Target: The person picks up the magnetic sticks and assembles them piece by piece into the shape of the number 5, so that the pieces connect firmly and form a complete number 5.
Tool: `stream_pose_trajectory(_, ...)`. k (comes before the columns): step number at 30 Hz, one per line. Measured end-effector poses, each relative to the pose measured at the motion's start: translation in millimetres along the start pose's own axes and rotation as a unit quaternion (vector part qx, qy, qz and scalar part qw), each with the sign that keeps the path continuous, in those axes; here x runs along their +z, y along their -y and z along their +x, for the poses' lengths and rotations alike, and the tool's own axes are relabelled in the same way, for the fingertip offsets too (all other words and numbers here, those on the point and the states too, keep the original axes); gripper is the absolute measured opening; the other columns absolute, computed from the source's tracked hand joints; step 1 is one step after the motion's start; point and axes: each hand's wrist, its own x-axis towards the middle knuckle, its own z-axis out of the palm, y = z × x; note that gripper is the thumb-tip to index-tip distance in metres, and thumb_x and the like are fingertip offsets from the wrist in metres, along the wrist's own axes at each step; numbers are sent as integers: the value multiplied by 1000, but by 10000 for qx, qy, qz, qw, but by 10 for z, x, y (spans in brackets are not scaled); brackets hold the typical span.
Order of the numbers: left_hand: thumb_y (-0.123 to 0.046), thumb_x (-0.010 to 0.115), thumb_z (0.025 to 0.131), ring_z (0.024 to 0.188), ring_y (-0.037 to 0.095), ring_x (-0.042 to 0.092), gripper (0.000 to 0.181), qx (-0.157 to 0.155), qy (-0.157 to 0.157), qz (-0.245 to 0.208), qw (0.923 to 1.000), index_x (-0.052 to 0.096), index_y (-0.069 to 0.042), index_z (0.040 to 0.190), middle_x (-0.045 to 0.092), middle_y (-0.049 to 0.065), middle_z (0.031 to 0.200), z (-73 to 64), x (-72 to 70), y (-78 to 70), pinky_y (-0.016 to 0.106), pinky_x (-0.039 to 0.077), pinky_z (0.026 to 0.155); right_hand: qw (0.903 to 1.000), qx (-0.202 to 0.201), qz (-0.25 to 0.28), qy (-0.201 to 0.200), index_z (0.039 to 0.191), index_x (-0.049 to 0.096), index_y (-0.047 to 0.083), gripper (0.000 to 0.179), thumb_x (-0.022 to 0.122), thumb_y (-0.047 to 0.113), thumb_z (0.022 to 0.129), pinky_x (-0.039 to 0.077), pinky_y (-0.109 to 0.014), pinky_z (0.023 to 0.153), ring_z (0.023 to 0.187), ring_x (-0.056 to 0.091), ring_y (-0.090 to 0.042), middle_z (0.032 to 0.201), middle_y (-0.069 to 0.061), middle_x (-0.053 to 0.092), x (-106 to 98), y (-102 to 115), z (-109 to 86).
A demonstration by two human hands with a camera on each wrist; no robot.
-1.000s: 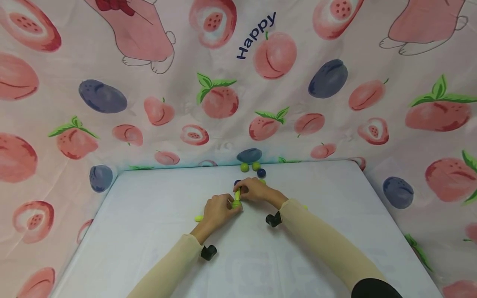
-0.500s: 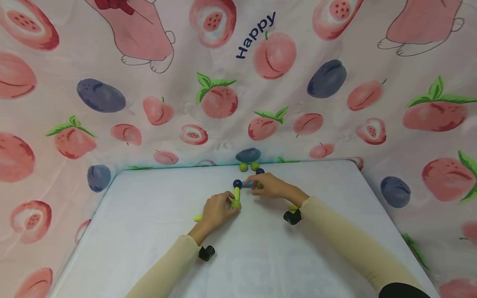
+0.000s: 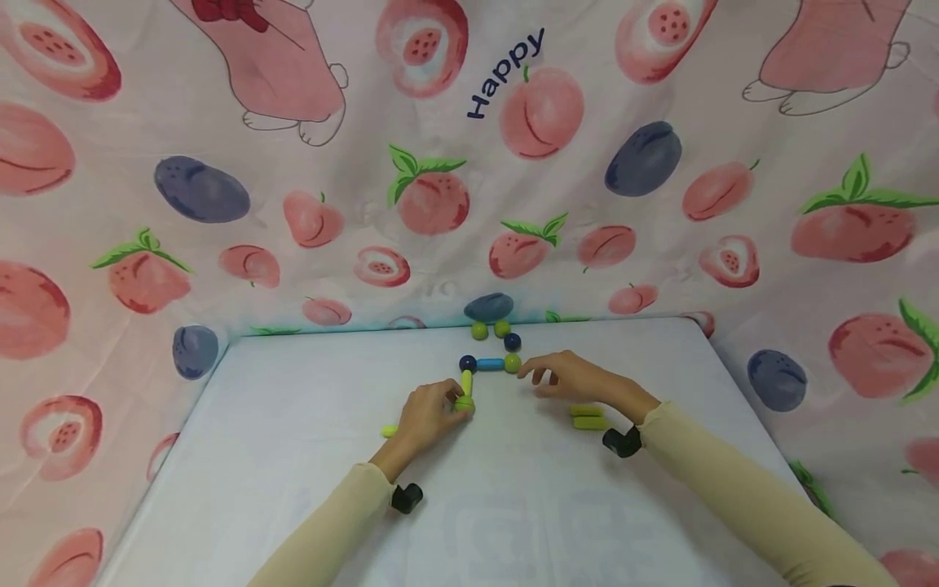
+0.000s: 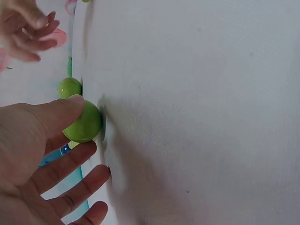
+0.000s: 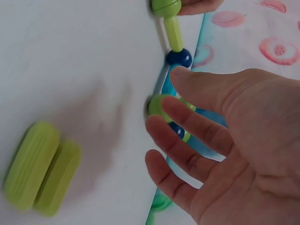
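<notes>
My left hand point(image 3: 425, 416) pinches a green ball point(image 4: 85, 124) between thumb and fingers. From that ball a yellow-green rod point(image 3: 466, 381) runs back to a dark blue ball point(image 3: 468, 364). A blue rod point(image 3: 490, 364) extends right from the dark blue ball and ends at another green ball point(image 3: 513, 363), forming a corner on the white table. Just right of that end hovers my right hand point(image 3: 579, 379), fingers loosely spread and holding nothing. Seen in the right wrist view, the yellow-green rod point(image 5: 173, 33) meets the dark blue ball point(image 5: 180, 58).
Two yellow-green rods point(image 3: 588, 417) lie side by side below the right hand. Behind the joined pieces are two loose green balls point(image 3: 479, 330) and a dark blue ball point(image 3: 513, 342). A yellow-green piece point(image 3: 389, 430) shows beside the left wrist. Patterned cloth point(image 3: 433, 196) hangs behind the table.
My right hand has let go of the yellow-green rod and moved right, past the blue rod, uncovering the corner and the two loose rods. The left hand has stayed on its green ball.
</notes>
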Motion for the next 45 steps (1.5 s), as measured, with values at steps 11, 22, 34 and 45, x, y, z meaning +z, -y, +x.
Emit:
stream_pose_trajectory(11,-25,85,86,79,14,62,26,-160,164,184,9996,72,-12,104,75,2,97,23,-2,6,35,49,73,9951,864,160,462,125,69,14,30,70,7,96,53,-43,87,99,61,-25,113,-11,66,-109,-260,-364)
stream_pose_trajectory(22,-25,84,87,81,17,63,26,-170,176,167,9996,72,-11,105,75,2,97,9,-19,-10,36,50,74,9940,851,239,646,114,74,15,25,70,1,94,53,-44,86,96,62,-23,105,-5,67,-102,-456,-465)
stream_pose_trajectory(34,-26,84,87,83,17,64,27,-105,124,289,9994,72,-10,105,75,2,95,16,-3,7,40,51,79,9958,702,220,538,112,75,12,26,69,-4,93,53,-38,83,91,61,-18,97,-1,65,-19,-496,-479)
stream_pose_trajectory(45,-28,84,87,82,18,64,29,-131,166,384,9990,72,-10,105,75,2,94,23,2,5,41,50,79,9963,704,174,453,112,74,12,22,68,-1,95,52,-38,84,91,60,-18,99,-1,65,-3,-478,-510)
